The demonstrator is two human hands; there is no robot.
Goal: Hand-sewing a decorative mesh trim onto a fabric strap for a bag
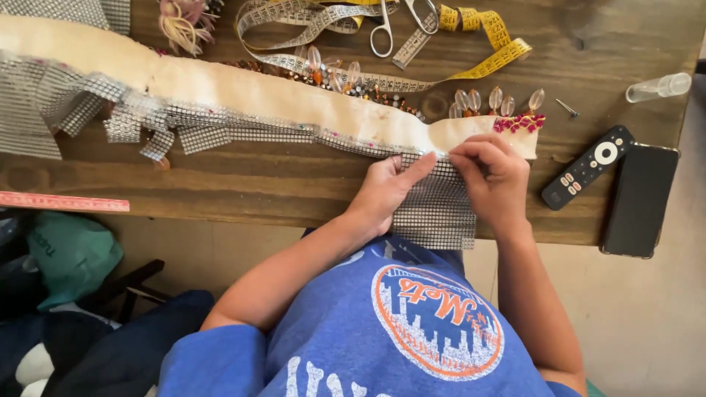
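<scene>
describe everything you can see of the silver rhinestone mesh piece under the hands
The silver rhinestone mesh piece is a flexible grid of small shiny square studs, roughly rectangular. It lies flat at the wooden table's near edge, its lower part hanging just over it. Its top edge meets the long cream fabric strip. The left hand presses its upper left, the right hand pinches its top edge.

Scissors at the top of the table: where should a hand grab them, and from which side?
Grip the scissors by the white finger loops, which point toward the person and lie open on the wood. Come from the near side, above the cream fabric band. The blades run off the picture's top edge, and the measuring tape crowds both flanks, so a side approach would likely snag.
</scene>
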